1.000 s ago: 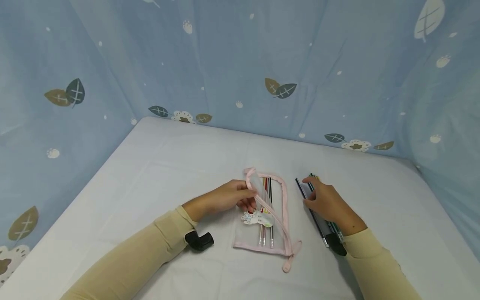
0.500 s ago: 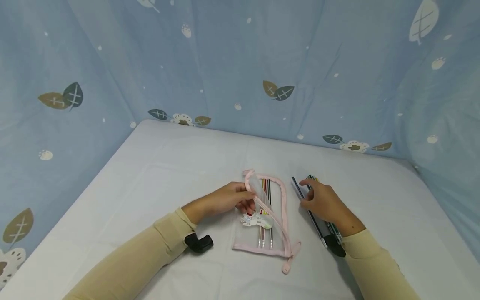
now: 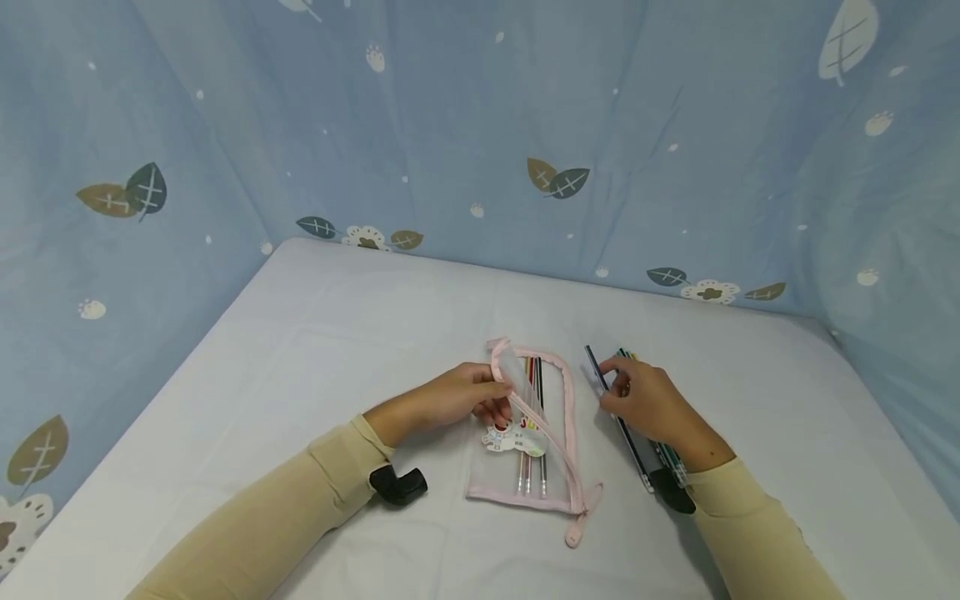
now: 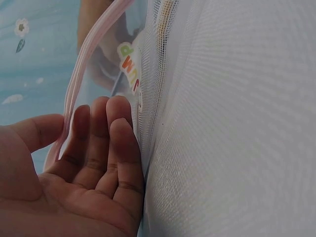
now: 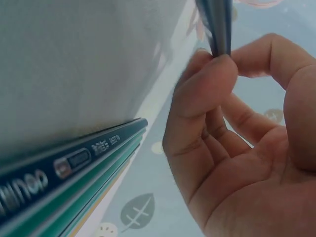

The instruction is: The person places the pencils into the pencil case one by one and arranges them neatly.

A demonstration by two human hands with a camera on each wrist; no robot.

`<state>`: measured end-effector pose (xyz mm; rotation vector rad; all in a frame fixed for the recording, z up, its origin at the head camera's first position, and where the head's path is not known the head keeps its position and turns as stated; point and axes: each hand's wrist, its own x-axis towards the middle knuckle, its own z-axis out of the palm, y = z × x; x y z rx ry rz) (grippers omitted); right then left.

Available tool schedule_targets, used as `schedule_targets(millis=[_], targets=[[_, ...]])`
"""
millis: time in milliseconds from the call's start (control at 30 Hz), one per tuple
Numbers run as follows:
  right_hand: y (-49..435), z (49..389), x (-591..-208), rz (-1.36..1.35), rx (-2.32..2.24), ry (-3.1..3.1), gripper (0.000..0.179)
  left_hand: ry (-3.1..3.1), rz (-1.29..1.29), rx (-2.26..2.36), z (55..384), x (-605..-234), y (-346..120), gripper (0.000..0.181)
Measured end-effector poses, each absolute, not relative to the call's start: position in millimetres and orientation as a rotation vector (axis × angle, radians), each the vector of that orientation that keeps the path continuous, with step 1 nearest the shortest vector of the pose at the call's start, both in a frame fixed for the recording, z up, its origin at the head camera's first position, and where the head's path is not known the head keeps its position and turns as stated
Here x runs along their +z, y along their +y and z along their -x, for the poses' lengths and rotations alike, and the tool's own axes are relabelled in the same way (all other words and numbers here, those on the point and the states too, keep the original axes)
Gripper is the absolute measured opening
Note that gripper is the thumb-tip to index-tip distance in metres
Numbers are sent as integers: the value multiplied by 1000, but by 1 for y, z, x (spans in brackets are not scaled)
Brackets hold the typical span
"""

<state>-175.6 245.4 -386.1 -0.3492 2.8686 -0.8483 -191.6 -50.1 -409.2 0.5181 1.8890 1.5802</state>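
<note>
My left hand (image 3: pixel 468 396) pinches the pink edge of a clear mesh pencil case (image 3: pixel 567 408) and lifts its flap. Under the left wrist view's thumb, the pink edging (image 4: pixel 74 86) bows away from the mesh (image 4: pixel 222 123). Several pencils (image 3: pixel 541 383) lie inside the case, showing through it. To the right, my right hand (image 3: pixel 645 402) pinches a dark pencil (image 3: pixel 592 360) between thumb and fingertips, also seen as a dark shaft (image 5: pixel 217 24) in the right wrist view. Beneath that hand lies a bunch of green and dark pencils (image 5: pixel 74 173), partly hidden in the head view.
A pink zipper pull (image 3: pixel 573 533) hangs off the case's near right corner. Black camera mounts (image 3: pixel 399 485) sit at both wrists. The white table (image 3: pixel 360 317) meets a blue leaf-print curtain (image 3: pixel 450 125) at the back and sides.
The right fingers have closed on the dark pencil, whose far end has shifted slightly left and up, away from the bunch. The left hand holds the flap as before.
</note>
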Motion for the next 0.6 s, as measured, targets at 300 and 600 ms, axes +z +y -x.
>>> schedule_targets(millis=[300, 600], targets=[[244, 174, -386, 327, -922, 2910, 38, 1884, -525, 1577, 191, -413, -51, 24], [242, 174, -384, 201, -1148, 2829, 45, 1869, -522, 1594, 191, -414, -51, 24]])
